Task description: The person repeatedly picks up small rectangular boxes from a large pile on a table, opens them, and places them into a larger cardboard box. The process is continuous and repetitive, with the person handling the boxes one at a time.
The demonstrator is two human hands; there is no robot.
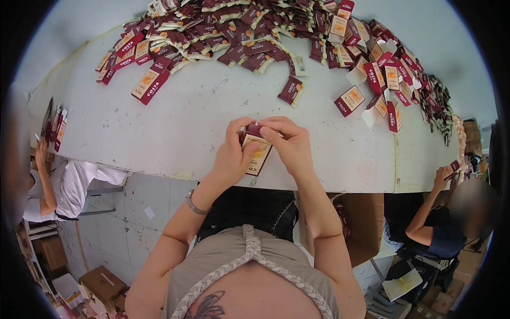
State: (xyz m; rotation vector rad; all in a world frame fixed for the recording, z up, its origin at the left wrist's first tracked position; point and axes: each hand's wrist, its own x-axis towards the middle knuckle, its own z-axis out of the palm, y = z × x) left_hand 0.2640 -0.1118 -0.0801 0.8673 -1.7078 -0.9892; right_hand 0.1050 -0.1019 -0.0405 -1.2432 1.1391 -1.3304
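Just inside the table's near edge, both my hands are on one small carton (257, 164), burgundy and cream with an orange picture. My left hand (230, 155) grips it from the left side, thumb across its front. At the carton's upper end the fingers of my right hand (289, 141) pinch around the burgundy top; what lies under the fingertips is partly hidden. Beyond my hands a single burgundy and cream sachet (291, 91) lies on the table. A loose carton (349, 101) rests farther right, and another carton (151, 81) lies to the left.
A heap of sachets (234, 37) covers the table's far side. Many cartons (392, 77), some with raised flaps, crowd the right. A cardboard box (366, 223) stands below the edge at my right. One co-worker sits far left, another (443, 228) at right holding a dark pack.
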